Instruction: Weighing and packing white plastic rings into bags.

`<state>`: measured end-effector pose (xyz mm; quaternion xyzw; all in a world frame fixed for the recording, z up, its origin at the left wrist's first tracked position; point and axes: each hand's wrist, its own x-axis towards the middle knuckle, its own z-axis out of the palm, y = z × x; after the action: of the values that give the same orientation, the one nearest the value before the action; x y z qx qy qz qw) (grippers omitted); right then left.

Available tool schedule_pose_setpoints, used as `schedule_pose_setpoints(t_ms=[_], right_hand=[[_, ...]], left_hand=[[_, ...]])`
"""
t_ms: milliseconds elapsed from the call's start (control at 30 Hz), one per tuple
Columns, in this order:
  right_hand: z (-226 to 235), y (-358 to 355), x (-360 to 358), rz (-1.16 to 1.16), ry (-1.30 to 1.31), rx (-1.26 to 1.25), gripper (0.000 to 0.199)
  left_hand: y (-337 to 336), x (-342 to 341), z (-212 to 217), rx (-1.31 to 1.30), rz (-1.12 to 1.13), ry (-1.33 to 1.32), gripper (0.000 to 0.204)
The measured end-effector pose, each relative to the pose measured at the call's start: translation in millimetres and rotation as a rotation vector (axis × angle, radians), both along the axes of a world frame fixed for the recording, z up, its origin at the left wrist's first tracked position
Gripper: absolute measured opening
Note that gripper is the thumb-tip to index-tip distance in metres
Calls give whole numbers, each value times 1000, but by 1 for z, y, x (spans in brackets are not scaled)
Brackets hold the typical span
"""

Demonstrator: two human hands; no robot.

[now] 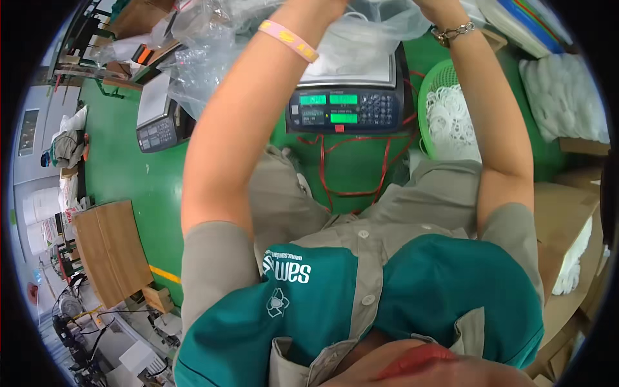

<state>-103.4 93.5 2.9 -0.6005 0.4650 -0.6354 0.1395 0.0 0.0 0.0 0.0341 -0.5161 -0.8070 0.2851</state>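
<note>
Both my arms reach forward, over a digital counting scale (348,106) with lit green displays. My left hand (330,6), above a pink wristband (288,40), is cut off by the top edge. My right hand (440,8) also leaves the picture there, with a chain bracelet (453,33) on its wrist. The fingers of both are out of sight. Between the hands, a clear plastic bag (390,22) spreads over the scale. White material (345,58) shows on the scale's pan. Whether either hand grips the bag is hidden.
A green basket (425,106) of white cord-like loops stands beside my right forearm. Full clear bags (561,97) and a cardboard box (561,213) are on the right. A second scale (157,122) sits at left. Red cord (351,193) hangs below the main scale.
</note>
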Motion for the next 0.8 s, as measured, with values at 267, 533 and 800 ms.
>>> schedule_pose_setpoints(t_ms=[267, 533, 800], right_hand=[[39, 33, 71, -112, 115, 92, 30], [27, 29, 56, 166, 10, 214, 24], [26, 25, 69, 173, 274, 216, 23]], left_hand=[[16, 53, 11, -115, 168, 75, 20], [-5, 54, 1, -213, 26, 111, 13], [-7, 74, -1, -194, 17, 92, 15]])
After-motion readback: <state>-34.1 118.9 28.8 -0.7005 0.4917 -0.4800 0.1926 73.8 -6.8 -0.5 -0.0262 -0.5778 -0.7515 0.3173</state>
